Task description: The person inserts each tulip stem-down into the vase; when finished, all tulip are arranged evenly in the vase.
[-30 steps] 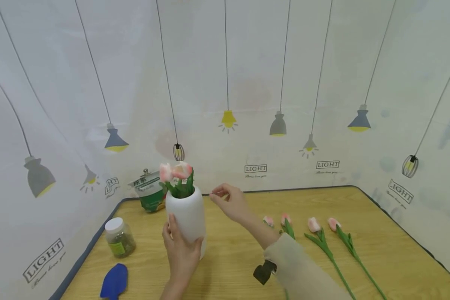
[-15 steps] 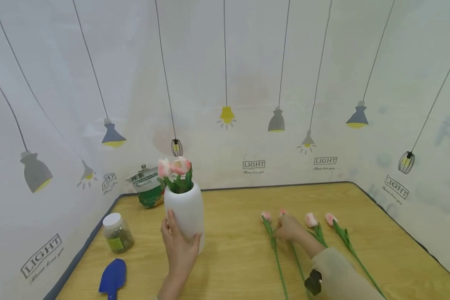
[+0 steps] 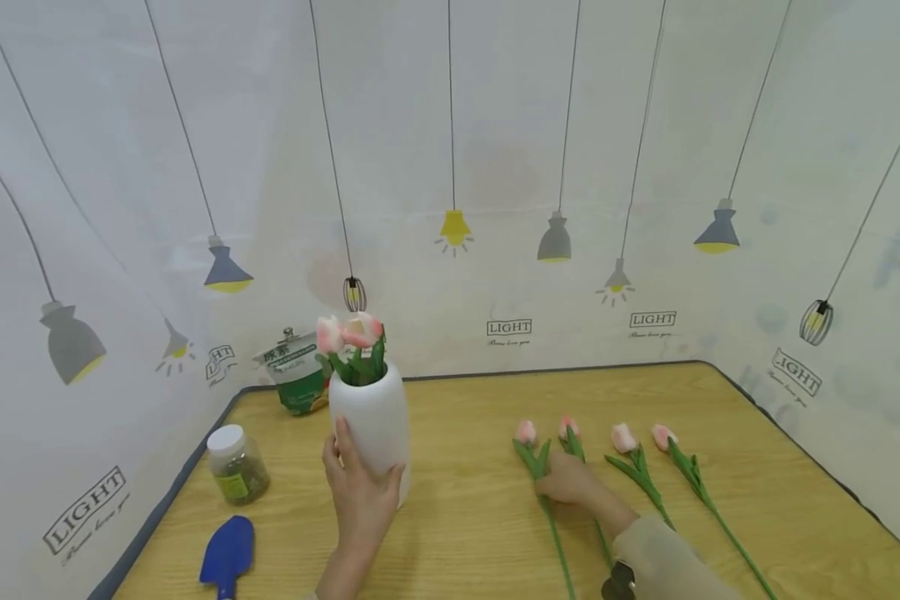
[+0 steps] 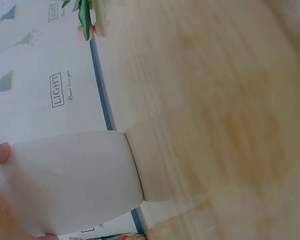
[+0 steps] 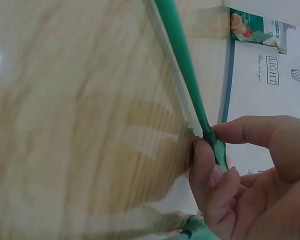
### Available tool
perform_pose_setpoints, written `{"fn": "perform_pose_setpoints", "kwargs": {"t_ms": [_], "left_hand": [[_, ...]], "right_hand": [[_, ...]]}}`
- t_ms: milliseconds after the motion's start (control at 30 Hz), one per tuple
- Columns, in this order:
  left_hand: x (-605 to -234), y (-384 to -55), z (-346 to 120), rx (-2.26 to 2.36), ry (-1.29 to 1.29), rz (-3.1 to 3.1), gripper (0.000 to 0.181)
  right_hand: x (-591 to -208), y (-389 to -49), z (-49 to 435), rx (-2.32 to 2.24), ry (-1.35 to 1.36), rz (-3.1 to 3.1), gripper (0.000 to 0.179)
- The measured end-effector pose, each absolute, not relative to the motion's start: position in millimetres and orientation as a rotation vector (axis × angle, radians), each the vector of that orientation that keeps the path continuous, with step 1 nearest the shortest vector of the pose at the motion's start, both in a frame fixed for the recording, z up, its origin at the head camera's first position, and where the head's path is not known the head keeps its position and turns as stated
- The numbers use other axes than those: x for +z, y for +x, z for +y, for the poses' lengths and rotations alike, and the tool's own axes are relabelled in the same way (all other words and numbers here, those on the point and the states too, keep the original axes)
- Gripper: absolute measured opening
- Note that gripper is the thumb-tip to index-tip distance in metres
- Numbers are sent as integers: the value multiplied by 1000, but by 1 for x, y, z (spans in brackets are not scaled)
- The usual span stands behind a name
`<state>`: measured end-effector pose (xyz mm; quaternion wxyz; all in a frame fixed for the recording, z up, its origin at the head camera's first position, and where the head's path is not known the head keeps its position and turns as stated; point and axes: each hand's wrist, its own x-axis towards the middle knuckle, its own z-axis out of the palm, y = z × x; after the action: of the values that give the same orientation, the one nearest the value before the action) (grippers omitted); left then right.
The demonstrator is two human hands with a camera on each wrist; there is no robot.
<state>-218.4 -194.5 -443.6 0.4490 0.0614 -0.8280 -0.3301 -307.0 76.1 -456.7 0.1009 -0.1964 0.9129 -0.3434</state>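
Note:
A white vase [image 3: 375,417] with pink tulips [image 3: 352,335] in its mouth stands left of centre on the wooden table. My left hand [image 3: 362,504] grips its side, fingers on the left and thumb across the front. In the left wrist view the vase's smooth base [image 4: 105,170] meets the tabletop. My right hand [image 3: 570,482] is at the leftmost of the tulips lying on the table. Thumb and fingers pinch this tulip's green stem [image 5: 185,62] at the base of its leaves, as the right wrist view shows. Its pink head [image 3: 526,432] points to the back wall.
Right of the pinched tulip lie a second tulip [image 3: 569,428], a third tulip [image 3: 624,438] and a fourth by the table's right side. A green-and-white bag [image 3: 298,379], a white-lidded jar [image 3: 237,475] and a blue trowel [image 3: 227,554] are at the left. Printed walls border the table.
My right hand has moved from beside the vase's mouth down right to the lying tulips, and now pinches the leftmost one, whose head has shifted slightly left. My left hand stays on the vase.

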Motion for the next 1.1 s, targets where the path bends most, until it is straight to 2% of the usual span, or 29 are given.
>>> {"fn": "perform_pose_setpoints", "kwargs": {"t_ms": [233,400,500,633,800,967,1100], "left_hand": [[-442,-218,-194,-825,153,-2043,113],[-441,-218,-194,-832,158,-2044,113],[-442,-218,-194,-825,161,-2044,113],[-443,-219,-194,-831,159,-2044,113],[-443,-220,-194,-830,144,-2049,113],[-442,-220,-195,-830,177,-2065,113],[-443,-219,-196,-819,199,-2079,114]], "right_hand": [[-464,-310,71,-1197,-502,2564,9],[-461,-316,60,-1347,-523,2451,18],[-445,-321,45,-1444,-529,2447,21],[-395,-327,18,-1585,-517,2522,24],[-304,-329,-8,-1772,-552,2668,24],[-217,-319,-27,-2029,-772,2639,25],[-174,-309,-37,-2144,-885,2636,25]]}}
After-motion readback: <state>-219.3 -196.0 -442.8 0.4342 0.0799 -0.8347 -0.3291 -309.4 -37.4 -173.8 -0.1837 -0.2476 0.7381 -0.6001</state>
